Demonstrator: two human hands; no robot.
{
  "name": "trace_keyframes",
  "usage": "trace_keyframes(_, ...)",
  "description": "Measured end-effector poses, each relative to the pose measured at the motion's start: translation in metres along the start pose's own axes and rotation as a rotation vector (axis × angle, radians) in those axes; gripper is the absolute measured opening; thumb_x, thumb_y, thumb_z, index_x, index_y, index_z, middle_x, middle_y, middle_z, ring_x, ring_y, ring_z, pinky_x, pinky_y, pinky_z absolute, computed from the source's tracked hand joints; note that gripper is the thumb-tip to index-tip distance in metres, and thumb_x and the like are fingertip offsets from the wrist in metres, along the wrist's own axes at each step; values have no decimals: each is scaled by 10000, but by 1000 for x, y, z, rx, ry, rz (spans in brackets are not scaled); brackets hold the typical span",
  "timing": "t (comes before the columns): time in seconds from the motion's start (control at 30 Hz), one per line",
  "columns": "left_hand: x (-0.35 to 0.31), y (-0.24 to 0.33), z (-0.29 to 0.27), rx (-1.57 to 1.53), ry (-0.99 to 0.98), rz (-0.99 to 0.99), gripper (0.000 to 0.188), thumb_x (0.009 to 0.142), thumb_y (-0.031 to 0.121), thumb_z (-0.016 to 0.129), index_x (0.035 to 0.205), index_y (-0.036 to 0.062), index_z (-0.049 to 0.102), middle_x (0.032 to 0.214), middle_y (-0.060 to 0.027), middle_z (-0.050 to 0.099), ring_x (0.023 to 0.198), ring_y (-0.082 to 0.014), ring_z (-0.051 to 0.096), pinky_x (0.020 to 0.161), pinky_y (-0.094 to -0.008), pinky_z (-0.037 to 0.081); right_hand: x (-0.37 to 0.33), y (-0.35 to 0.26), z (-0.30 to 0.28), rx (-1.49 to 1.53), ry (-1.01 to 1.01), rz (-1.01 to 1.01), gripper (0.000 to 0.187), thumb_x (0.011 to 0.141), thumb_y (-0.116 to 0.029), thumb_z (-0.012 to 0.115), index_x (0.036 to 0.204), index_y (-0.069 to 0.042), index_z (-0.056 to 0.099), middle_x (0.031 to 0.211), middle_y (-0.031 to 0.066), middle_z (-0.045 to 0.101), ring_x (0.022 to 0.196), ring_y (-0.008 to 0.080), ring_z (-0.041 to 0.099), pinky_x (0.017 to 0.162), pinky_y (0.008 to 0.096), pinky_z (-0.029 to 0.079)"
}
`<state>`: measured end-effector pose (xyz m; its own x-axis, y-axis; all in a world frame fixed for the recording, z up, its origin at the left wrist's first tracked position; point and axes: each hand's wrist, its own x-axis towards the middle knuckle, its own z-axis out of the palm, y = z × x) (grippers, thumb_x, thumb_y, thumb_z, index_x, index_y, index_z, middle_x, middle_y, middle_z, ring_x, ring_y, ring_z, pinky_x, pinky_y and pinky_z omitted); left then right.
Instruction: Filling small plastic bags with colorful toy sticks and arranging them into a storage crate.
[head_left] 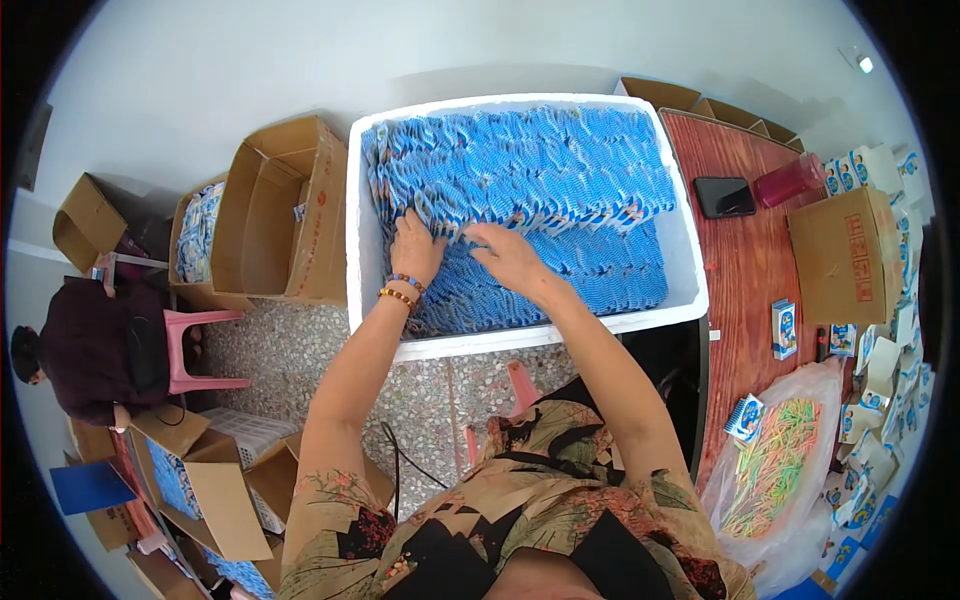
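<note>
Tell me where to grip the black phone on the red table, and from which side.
The phone is probably best pinched by its long edges from the left: it lies flat, and the pink bottle is close to its right end.

We reach into a rectangular white foam box [690, 262], its raised rim walling us in on every side. Ahead of our left hand [416, 252] and right hand [512, 262], raised rows of blue-and-white patterned packets [520, 165] bar a low pass toward the back; open air lies above the lower packet rows [600, 265] at right. A tall brown cardboard carton [318, 235] crowds the left side, while bare red wood-grain table [740, 262] offers passage at right.
</note>
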<state>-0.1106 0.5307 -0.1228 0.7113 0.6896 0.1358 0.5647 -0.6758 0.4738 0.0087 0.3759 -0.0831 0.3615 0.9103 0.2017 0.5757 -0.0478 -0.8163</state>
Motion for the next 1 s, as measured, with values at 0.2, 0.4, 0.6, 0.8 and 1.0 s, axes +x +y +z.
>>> trace_keyframes(0.2,-6,11,-18,-28,17,-23,648,731,220,795,1126,-55,360,1102,-270,485,989,-466,550,803,-468,488,-70,-22,-80,109,-30,363,228,938,-163,560,1069,11,626,925,80,646,831,147,594,742,291,462)
trace_keyframes(0.4,-1,12,-13,74,102,112,541,772,271,762,994,-24,367,965,-244,524,910,-452,568,716,-494,489,-121,-42,-107,187,174,369,191,945,-117,540,1060,7,630,928,86,655,854,144,618,739,276,473)
trace_keyframes(0.6,15,17,-12,7,9,-21,489,810,278,722,984,-37,391,1003,-262,522,943,-449,554,765,-480,486,-165,-58,-117,113,313,331,165,927,-59,547,1050,10,632,962,108,661,868,174,638,767,288,488)
trace_keyframes(0.8,10,3,-21,90,-112,92,697,787,331,749,1225,-106,428,1176,-281,503,1160,-431,456,1006,-429,362,-205,-62,-143,-43,486,272,160,929,-91,554,1048,-18,632,961,117,651,889,246,644,780,314,497)
trace_keyframes(1.0,13,-55,-34,234,-124,-7,843,809,430,726,1259,-184,362,1272,-350,433,1182,-461,436,1010,-462,358,-244,-50,-141,-37,571,353,165,933,-136,550,1059,-57,619,968,117,620,908,297,622,783,366,500)
